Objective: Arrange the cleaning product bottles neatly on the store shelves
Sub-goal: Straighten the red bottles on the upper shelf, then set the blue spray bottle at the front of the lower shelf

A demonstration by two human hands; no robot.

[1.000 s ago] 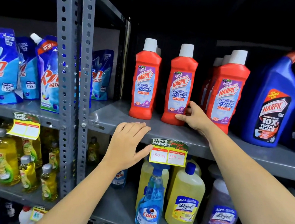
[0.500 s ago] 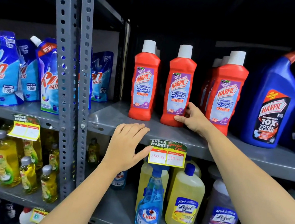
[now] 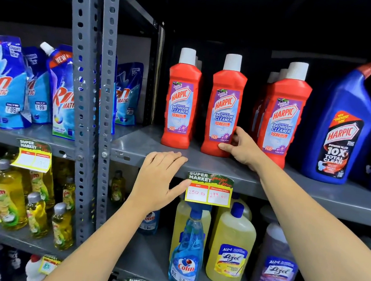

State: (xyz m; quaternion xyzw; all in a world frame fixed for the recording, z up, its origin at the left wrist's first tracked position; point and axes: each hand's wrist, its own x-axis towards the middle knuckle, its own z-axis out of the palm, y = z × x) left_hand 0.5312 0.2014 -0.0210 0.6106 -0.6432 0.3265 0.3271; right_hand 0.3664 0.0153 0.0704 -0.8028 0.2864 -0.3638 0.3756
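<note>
Three red Harpic bathroom cleaner bottles with white caps stand upright along the front of the grey metal shelf (image 3: pixel 313 193). The left bottle (image 3: pixel 181 98) stands free. My right hand (image 3: pixel 243 148) grips the base of the middle bottle (image 3: pixel 224 107), thumb across its front and fingers behind. The right bottle (image 3: pixel 284 117) has more red bottles lined up behind it. My left hand (image 3: pixel 159 180) lies flat on the shelf's front edge, fingers together, thumb against a price tag (image 3: pixel 208 190), holding nothing.
Blue Harpic toilet cleaner bottles (image 3: pixel 342 129) stand to the right. Blue Rin pouches (image 3: pixel 4 83) fill the neighbouring bay beyond the perforated grey uprights (image 3: pixel 86 81). Below are a Colin spray (image 3: pixel 187 250), yellow and purple Lizol bottles (image 3: pixel 232 248) and small yellow dish-liquid bottles (image 3: pixel 9 195).
My right hand has slid a little up the side of the middle red bottle and closed more around its base. The left hand has stayed on the shelf edge.
</note>
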